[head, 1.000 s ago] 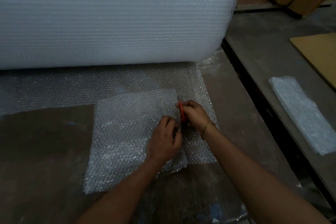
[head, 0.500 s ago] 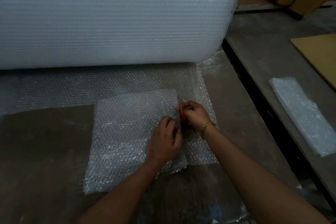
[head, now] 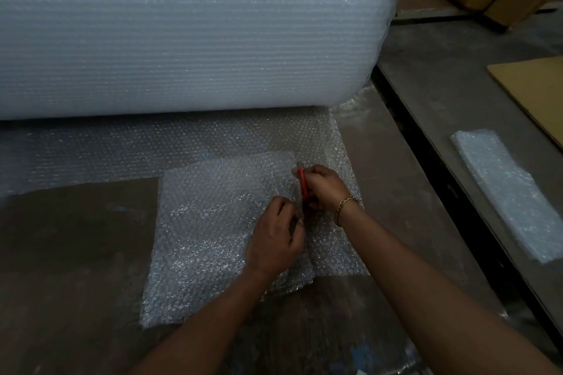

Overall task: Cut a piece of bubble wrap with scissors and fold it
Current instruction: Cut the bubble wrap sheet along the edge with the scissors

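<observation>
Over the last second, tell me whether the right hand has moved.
Yes, slightly. The right hand with the scissors has edged away from the person, toward the big roll.

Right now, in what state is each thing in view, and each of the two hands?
Big white bubble wrap roll: partly unrolled, on its side.
Clear bubble wrap sheet: flat, being cut along its right side.
Red-handled scissors: gripped, blades mostly hidden.
Right hand: grips the scissors.
Left hand: pinches the sheet beside the cut.
Folded bubble wrap piece: folded, lying apart at right.
Flat brown cardboard sheet: lying flat.
</observation>
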Tool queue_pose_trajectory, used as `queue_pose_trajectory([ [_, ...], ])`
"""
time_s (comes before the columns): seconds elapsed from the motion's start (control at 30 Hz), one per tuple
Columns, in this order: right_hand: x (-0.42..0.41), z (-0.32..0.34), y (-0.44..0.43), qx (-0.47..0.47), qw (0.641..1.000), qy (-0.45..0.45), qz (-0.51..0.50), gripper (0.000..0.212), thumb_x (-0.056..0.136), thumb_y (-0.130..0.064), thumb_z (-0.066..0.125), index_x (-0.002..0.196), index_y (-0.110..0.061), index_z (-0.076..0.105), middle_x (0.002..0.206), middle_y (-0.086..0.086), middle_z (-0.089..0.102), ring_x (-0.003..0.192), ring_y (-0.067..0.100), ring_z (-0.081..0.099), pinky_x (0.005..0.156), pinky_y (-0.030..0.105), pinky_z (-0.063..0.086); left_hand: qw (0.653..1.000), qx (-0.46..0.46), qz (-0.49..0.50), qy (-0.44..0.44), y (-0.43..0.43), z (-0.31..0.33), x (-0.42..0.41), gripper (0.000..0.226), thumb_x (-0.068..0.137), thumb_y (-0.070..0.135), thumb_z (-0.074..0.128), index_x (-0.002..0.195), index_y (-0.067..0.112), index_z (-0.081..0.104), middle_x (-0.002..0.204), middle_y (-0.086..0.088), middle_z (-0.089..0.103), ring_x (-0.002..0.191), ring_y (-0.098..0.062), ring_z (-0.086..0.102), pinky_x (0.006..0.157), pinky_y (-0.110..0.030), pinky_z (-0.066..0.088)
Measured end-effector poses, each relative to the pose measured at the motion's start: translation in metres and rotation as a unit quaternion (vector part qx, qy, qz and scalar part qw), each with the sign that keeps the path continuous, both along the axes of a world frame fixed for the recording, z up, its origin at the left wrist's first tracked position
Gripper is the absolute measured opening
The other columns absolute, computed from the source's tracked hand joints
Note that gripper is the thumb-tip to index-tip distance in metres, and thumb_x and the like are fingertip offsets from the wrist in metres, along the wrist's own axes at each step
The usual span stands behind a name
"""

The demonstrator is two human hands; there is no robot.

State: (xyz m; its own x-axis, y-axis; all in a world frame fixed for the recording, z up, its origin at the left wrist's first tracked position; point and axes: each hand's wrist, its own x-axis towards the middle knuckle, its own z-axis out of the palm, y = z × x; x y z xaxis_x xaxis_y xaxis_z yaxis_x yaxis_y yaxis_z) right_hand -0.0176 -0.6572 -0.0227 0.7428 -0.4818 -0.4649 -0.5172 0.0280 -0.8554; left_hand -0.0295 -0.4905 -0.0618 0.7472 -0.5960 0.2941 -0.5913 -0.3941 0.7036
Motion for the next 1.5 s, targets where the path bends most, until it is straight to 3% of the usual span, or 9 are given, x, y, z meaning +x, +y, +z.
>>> queue_pose_trajectory([
  [0.3, 0.000, -0.002, -0.002, 0.010, 1.000, 0.003, 0.001, 0.034, 0.081, -0.047, 0.076, 0.087, -0.015, 0.067, 0.071, 0.003, 0.066, 0.069, 0.020, 0.064, 0.062, 0.032, 0.053, 1.000, -0.002, 0.001, 0.001, 0.000, -0.001, 0.000, 0.010, 0.091, 0.022, 0.054, 0.094, 0.012, 0.055, 0.103, 0.000, 0.049, 0.082, -0.016, 0.052, 0.066, -0.039, 0.049],
  [0.47, 0.000, -0.007, -0.002, -0.002, 1.000, -0.011, 0.005, 0.039, 0.072, -0.038, 0.077, 0.094, -0.007, 0.071, 0.075, 0.008, 0.069, 0.068, 0.021, 0.062, 0.055, 0.028, 0.047, 1.000, 0.001, 0.004, 0.000, 0.000, -0.001, 0.000, 0.009, 0.091, 0.021, 0.054, 0.094, 0.012, 0.055, 0.102, 0.000, 0.050, 0.082, -0.017, 0.053, 0.067, -0.040, 0.050],
  [0.63, -0.003, -0.011, -0.003, -0.006, 1.000, -0.015, 0.000, 0.026, 0.082, -0.025, 0.075, 0.098, -0.006, 0.071, 0.081, 0.011, 0.073, 0.071, 0.021, 0.064, 0.056, 0.028, 0.047, 1.000, -0.004, 0.003, 0.001, -0.001, 0.000, 0.000, 0.009, 0.092, 0.021, 0.054, 0.092, 0.012, 0.054, 0.101, 0.000, 0.049, 0.081, -0.017, 0.052, 0.067, -0.040, 0.049],
  [0.83, 0.003, -0.007, -0.001, 0.011, 1.000, -0.012, -0.004, 0.047, 0.060, -0.053, 0.076, 0.083, -0.013, 0.066, 0.068, 0.003, 0.068, 0.065, 0.021, 0.063, 0.059, 0.032, 0.049, 1.000, -0.004, 0.001, -0.001, 0.000, 0.000, 0.000, 0.008, 0.090, 0.018, 0.056, 0.093, 0.011, 0.055, 0.102, -0.001, 0.050, 0.082, -0.017, 0.053, 0.067, -0.039, 0.049],
  [1.03, 0.009, -0.008, -0.005, -0.001, 1.000, -0.008, 0.000, 0.033, 0.075, -0.051, 0.077, 0.077, -0.021, 0.063, 0.068, 0.002, 0.066, 0.067, 0.021, 0.062, 0.059, 0.032, 0.049, 1.000, -0.005, 0.002, -0.003, -0.001, 0.001, 0.000, 0.007, 0.091, 0.016, 0.058, 0.092, 0.011, 0.054, 0.101, -0.001, 0.050, 0.081, -0.016, 0.052, 0.066, -0.035, 0.047],
  [1.27, 0.012, -0.010, -0.003, -0.007, 1.000, -0.008, -0.006, 0.048, 0.058, -0.061, 0.078, 0.077, -0.018, 0.068, 0.070, 0.007, 0.070, 0.066, 0.024, 0.064, 0.062, 0.038, 0.052, 1.000, -0.006, 0.006, -0.007, -0.001, 0.002, 0.000, 0.007, 0.089, 0.017, 0.057, 0.091, 0.011, 0.054, 0.100, 0.000, 0.049, 0.080, -0.015, 0.050, 0.064, -0.034, 0.047],
  [1.4, 0.007, -0.014, -0.005, -0.029, 0.999, -0.014, 0.002, 0.034, 0.078, -0.038, 0.079, 0.092, -0.008, 0.070, 0.073, 0.007, 0.070, 0.065, 0.023, 0.062, 0.058, 0.033, 0.049, 1.000, -0.007, 0.006, -0.005, -0.001, 0.002, 0.000, 0.006, 0.090, 0.016, 0.058, 0.091, 0.013, 0.054, 0.100, 0.000, 0.049, 0.080, -0.015, 0.051, 0.065, -0.037, 0.048],
  [1.5, 0.005, -0.014, -0.005, -0.027, 1.000, -0.013, -0.004, 0.030, 0.079, -0.035, 0.079, 0.092, -0.010, 0.070, 0.074, 0.004, 0.070, 0.064, 0.020, 0.062, 0.056, 0.031, 0.048, 1.000, -0.009, 0.004, -0.006, -0.001, 0.003, -0.001, 0.006, 0.090, 0.016, 0.058, 0.091, 0.014, 0.053, 0.099, 0.000, 0.049, 0.079, -0.015, 0.050, 0.065, -0.036, 0.047],
])
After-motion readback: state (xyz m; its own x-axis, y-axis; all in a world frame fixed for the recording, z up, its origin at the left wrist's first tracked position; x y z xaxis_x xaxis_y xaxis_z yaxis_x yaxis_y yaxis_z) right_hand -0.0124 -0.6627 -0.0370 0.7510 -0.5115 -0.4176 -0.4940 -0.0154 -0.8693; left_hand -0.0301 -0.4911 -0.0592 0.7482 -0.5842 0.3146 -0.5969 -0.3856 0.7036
